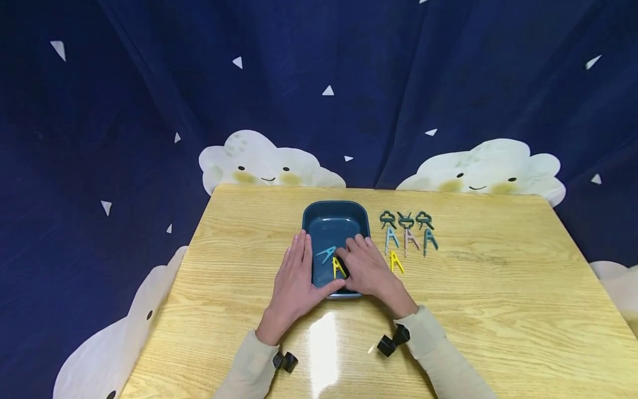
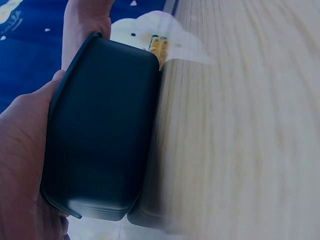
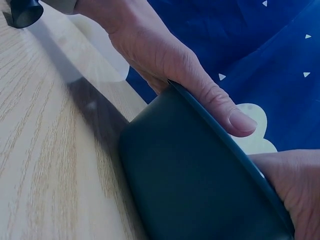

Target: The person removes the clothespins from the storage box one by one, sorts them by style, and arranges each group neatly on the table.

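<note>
A dark blue-green basin (image 1: 336, 208) stands on the table. My left hand (image 1: 296, 274) rests along its left side with fingers straight, the thumb (image 3: 220, 102) lying over the near rim. Over the right side my right hand (image 1: 366, 266) reaches in, fingers bent downward; their tips are hidden, so whether they hold anything cannot be told. Inside the basin, a light blue clothespin (image 1: 327, 254) and a yellow clothespin (image 1: 338, 267) lie just left of that hand. A dark patch shows between the yellow clothespin and the right fingers, too unclear to name.
Right of the basin lie several dark green cloud-shaped clips (image 1: 406, 221) in a row. Below them are a blue clothespin (image 1: 391, 238), a pink clothespin (image 1: 411, 239), a teal clothespin (image 1: 430, 240) and another yellow clothespin (image 1: 396, 261). A dark blue curtain (image 1: 319, 122) hangs behind the table.
</note>
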`<state>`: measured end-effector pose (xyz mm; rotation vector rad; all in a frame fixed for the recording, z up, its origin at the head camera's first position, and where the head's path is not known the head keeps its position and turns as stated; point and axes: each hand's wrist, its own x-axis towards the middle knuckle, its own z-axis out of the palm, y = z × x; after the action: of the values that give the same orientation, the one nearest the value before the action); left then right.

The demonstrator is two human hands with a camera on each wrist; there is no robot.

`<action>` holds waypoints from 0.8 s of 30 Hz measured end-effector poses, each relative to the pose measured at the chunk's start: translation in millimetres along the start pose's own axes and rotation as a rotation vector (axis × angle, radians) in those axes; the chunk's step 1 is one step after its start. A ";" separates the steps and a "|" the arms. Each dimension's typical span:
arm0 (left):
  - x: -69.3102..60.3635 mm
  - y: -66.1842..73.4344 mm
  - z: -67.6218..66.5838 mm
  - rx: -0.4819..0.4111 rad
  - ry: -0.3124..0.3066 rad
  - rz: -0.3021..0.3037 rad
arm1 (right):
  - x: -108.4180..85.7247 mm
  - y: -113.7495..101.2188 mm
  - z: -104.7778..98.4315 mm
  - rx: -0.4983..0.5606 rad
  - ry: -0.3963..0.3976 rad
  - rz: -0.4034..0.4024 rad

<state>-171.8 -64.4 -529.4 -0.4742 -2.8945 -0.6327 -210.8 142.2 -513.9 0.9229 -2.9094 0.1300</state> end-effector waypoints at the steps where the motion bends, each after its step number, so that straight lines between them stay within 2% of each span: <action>1: 0.1 0.0 -0.2 -0.002 0.003 0.002 | 0.2 -0.1 -0.2 -0.003 0.001 0.001; 9: 0.9 -0.4 -2.6 -0.004 -0.002 -0.002 | 2.0 0.0 -2.0 0.006 0.003 -0.008; 15: 1.0 0.0 -1.6 -0.004 -0.003 0.000 | 0.6 3.9 -4.2 0.070 -0.001 -0.011; 20: 1.5 0.2 -0.1 0.003 0.013 0.014 | -2.6 7.9 -13.0 0.153 0.033 -0.006; 24: 0.8 -0.2 -0.4 0.014 0.001 0.004 | -4.9 12.0 -21.9 0.199 0.081 0.010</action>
<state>-172.5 -64.6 -528.9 -0.4777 -2.8940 -0.6114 -212.5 157.1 -493.4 0.9067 -2.8645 0.4533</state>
